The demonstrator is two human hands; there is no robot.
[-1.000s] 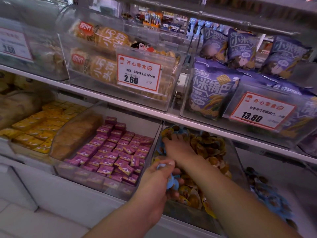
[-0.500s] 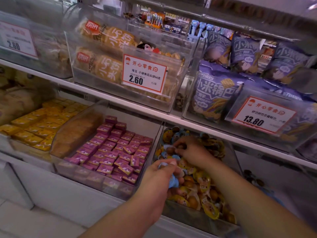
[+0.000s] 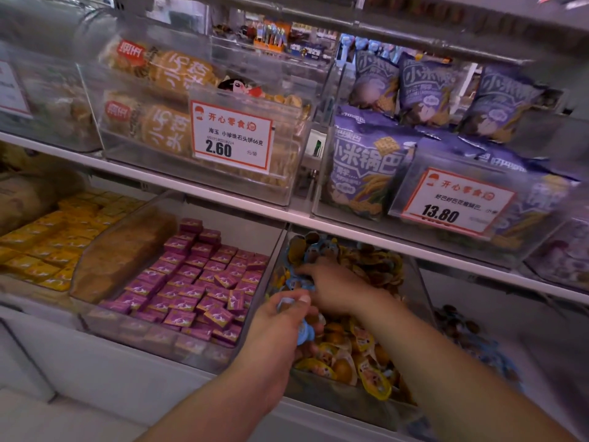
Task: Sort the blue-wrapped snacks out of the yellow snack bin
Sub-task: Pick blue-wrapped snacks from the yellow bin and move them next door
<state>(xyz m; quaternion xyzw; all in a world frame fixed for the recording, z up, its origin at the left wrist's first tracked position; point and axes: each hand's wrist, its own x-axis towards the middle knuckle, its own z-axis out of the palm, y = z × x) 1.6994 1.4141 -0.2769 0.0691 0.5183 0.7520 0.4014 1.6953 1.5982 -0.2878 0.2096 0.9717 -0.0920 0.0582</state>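
Store shelving, two tiers of clear bins. Lower shelf [image 3: 223, 205], middle right: yellow bin [image 3: 347, 397], clear-walled, heaped with yellow-wrapped snacks [image 3: 366, 371], brown rounds showing through the wrappers. Several blue snacks [image 3: 306, 250] mixed in at the back left of that bin, a few more just beside the right hand.

Left hand [image 3: 280, 327] at the bin's front left edge, fingers curled round a small bunch of blue wrappers [image 3: 304, 334]; one blue tip pinched under the thumb, the rest poking out below the palm. Right hand [image 3: 331, 288] reaching deeper into the same bin, palm down, fingertips bent onto a blue wrapper [image 3: 294, 282] among the yellow ones; whether gripped or only touched, cannot tell. Both forearms bare, entering from the bottom edge.

Left of the yellow bin: a bin of small purple packets [image 3: 197, 282] in rows. Further left: yellow packets [image 3: 54, 247]. Right of the yellow bin: another bin with more blue-wrapped pieces [image 3: 471, 342], blurred.

Upper tier: orange-labelled bags [image 3: 165, 100] behind a price tag [image 3: 232, 135] reading 2.60; purple bags [image 3: 366, 167] behind a tag [image 3: 455, 202] reading 13.80.
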